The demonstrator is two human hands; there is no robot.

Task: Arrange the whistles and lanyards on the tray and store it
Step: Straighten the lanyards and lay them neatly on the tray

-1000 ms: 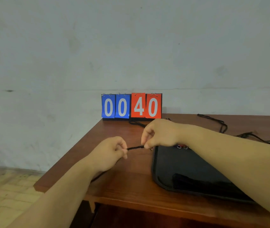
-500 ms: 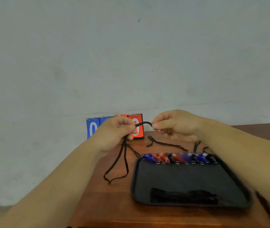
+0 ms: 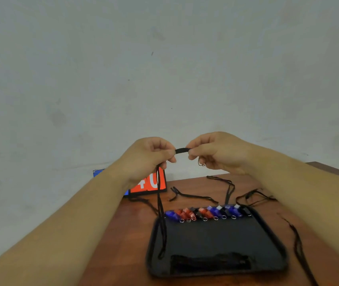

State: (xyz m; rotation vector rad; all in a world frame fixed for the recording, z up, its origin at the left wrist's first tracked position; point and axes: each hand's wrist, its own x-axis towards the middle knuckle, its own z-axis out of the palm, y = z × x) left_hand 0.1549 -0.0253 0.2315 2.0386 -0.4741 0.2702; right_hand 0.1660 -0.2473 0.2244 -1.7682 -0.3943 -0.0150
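Observation:
My left hand (image 3: 151, 156) and my right hand (image 3: 214, 152) are raised above the table, each pinching one black lanyard (image 3: 182, 150) stretched between them. Its long loop hangs from my left hand down to the left edge of the black tray (image 3: 216, 240). A small metal ring dangles under my right hand. Several blue, red and black whistles (image 3: 207, 213) lie in a row along the tray's far rim. A bundle of black lanyards (image 3: 209, 262) lies along the tray's near side.
The brown table (image 3: 123, 244) stands against a pale wall. A blue and red scoreboard (image 3: 150, 182) sits at the table's far left, partly behind my left arm. Loose black lanyards (image 3: 193, 196) lie behind the tray, and another loose lanyard (image 3: 296, 242) lies to its right.
Both hands rose from the table surface with the lanyard and stayed close together. The lanyard's loop now hangs over the tray's left edge. The view shifted right, uncovering the whistles.

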